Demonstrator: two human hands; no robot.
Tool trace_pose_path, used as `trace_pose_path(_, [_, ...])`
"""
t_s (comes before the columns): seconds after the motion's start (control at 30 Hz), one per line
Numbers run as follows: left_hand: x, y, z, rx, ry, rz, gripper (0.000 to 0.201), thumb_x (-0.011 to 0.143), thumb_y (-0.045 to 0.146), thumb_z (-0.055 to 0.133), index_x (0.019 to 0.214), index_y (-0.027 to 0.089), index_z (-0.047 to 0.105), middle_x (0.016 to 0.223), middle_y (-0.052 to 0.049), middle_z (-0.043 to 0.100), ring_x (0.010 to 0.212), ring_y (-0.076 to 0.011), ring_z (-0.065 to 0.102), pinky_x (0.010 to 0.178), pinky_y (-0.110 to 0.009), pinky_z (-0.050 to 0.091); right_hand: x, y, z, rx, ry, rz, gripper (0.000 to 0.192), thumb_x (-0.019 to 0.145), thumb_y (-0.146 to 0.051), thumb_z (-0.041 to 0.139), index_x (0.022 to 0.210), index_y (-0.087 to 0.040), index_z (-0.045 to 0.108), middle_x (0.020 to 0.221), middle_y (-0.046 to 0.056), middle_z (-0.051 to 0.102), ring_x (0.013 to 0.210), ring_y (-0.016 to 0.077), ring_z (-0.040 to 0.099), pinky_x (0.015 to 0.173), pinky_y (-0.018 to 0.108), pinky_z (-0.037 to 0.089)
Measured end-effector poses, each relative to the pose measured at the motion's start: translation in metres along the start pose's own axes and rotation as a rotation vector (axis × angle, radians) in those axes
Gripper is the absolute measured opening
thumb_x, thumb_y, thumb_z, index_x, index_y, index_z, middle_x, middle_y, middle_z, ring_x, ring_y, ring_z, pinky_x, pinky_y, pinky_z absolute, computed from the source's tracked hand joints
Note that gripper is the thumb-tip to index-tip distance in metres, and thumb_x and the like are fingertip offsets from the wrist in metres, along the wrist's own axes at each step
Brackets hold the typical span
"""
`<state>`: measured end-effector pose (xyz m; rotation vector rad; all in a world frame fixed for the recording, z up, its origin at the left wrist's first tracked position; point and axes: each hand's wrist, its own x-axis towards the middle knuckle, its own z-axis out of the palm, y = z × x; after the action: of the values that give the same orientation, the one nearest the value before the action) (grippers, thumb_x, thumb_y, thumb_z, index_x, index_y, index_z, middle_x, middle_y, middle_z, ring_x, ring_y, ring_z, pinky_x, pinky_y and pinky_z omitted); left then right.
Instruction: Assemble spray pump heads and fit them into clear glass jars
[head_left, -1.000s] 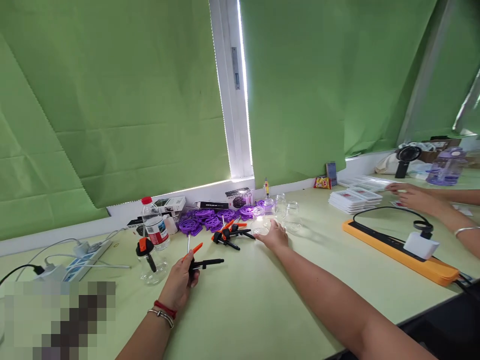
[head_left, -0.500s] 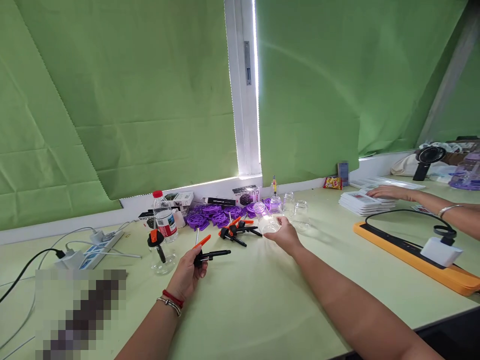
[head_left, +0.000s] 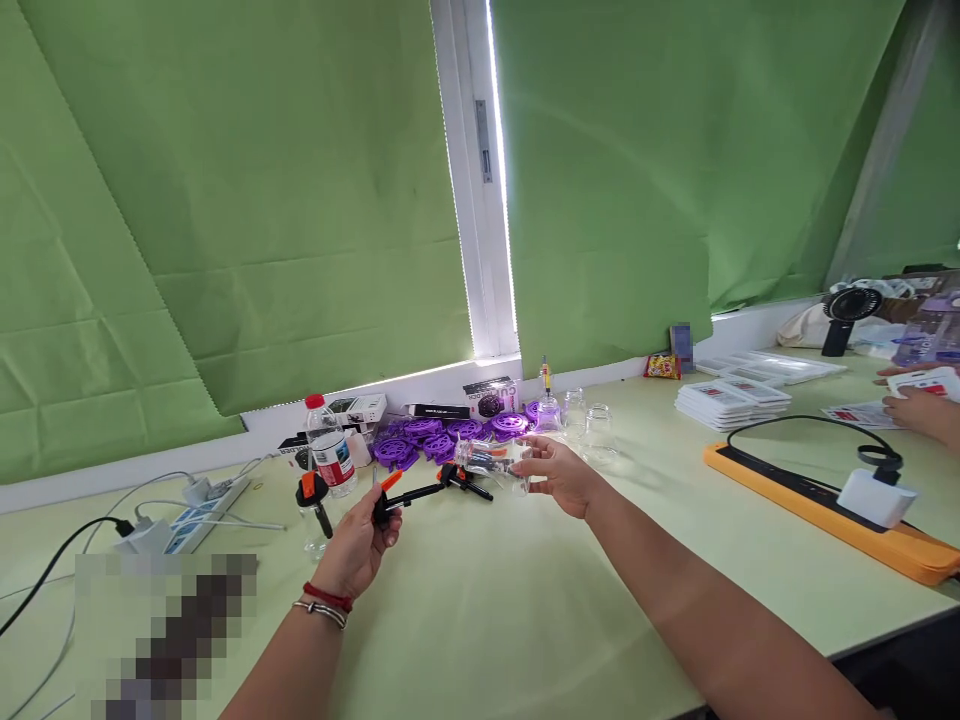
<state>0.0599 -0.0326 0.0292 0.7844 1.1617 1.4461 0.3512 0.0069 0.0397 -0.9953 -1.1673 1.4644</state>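
Note:
My left hand point(head_left: 360, 545) is closed round a black bottle top point(head_left: 384, 510) with an orange lever and a black tube that points right. My right hand point(head_left: 559, 475) grips a clear glass bottle point(head_left: 484, 458), tipped on its side with its mouth toward the left. Behind and between them lie more black-and-orange tops point(head_left: 465, 482), partly seen through the glass. Left of my left hand stands a glass bottle with a black-and-orange top point(head_left: 313, 490) on it. Several open glass bottles point(head_left: 598, 435) stand beyond my right hand.
Purple plastic pieces point(head_left: 427, 440) lie heaped by the wall near a red-capped drink bottle point(head_left: 330, 450). A power strip point(head_left: 199, 515) with cables is at left. At right are an orange-and-black bar point(head_left: 817, 510), stacked white packages point(head_left: 731, 400) and another person's hand point(head_left: 926, 412) holding a package.
My right hand has turned the glass bottle sideways and brought its mouth left, nearer the top in my left hand. The other person's hand has moved right from the stack with a package.

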Motion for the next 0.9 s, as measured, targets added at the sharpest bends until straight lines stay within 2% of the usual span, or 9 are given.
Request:
trace_pose_path(0.13, [-0.003,0.010,0.008,0.035,0.002,-0.020,0.019,0.082,0.034,0.055,0.082,0.016,0.049,0.058,-0.004,0.059,0.044,-0.0094,0.050,0.037,-0.018,0.036,0.001,-0.002,0.007,0.049,-0.009,0.045,0.058,0.052,-0.020,0.078,0.104,-0.025,0.053,0.092,0.001,0.054,0.085,0.0168,0.054,0.063,0.030,0.043])
trace_pose_path(0.27, [-0.011,0.012,0.018,0.052,0.004,-0.039,0.020,0.083,0.035,0.055,0.081,0.016,0.048,0.056,-0.003,0.058,0.044,-0.0091,0.049,0.037,-0.018,0.035,-0.002,-0.003,0.012,0.034,-0.023,0.088,0.054,0.053,-0.017,0.075,0.102,-0.025,0.054,0.094,0.002,0.056,0.088,0.0178,0.053,0.063,0.029,0.042])
trace_pose_path(0.43, [-0.027,0.011,0.020,0.077,-0.022,-0.038,0.020,0.082,0.035,0.056,0.083,0.015,0.051,0.056,-0.002,0.057,0.043,-0.0095,0.049,0.037,-0.018,0.035,-0.010,-0.002,0.006,0.073,-0.087,0.055,0.052,0.055,-0.016,0.074,0.103,-0.026,0.057,0.093,0.001,0.055,0.086,0.0174,0.054,0.060,0.028,0.041])
trace_pose_path(0.57, [-0.031,0.011,0.019,0.006,0.063,-0.055,0.017,0.082,0.032,0.055,0.081,0.015,0.050,0.058,-0.004,0.059,0.044,-0.0095,0.050,0.037,-0.019,0.035,-0.016,0.004,-0.001,0.122,-0.067,0.077,0.050,0.054,-0.015,0.074,0.100,-0.026,0.059,0.092,0.000,0.052,0.085,0.0159,0.053,0.058,0.027,0.041])
trace_pose_path(0.7, [-0.027,-0.003,0.023,-0.064,0.063,-0.063,0.017,0.083,0.031,0.054,0.078,0.016,0.049,0.058,-0.004,0.058,0.044,-0.0093,0.050,0.036,-0.019,0.033,-0.016,0.017,-0.001,0.177,-0.115,0.130,0.048,0.054,-0.014,0.074,0.099,-0.025,0.060,0.092,0.000,0.050,0.080,0.0136,0.052,0.060,0.027,0.043])
trace_pose_path(0.9, [-0.029,-0.033,0.029,-0.001,-0.095,-0.115,0.025,0.084,0.038,0.053,0.076,0.014,0.051,0.060,-0.003,0.058,0.045,-0.0089,0.050,0.038,-0.020,0.035,-0.011,0.034,0.005,0.111,-0.226,0.125,0.048,0.054,-0.017,0.078,0.099,-0.024,0.062,0.095,0.001,0.048,0.077,0.0121,0.050,0.061,0.026,0.045])
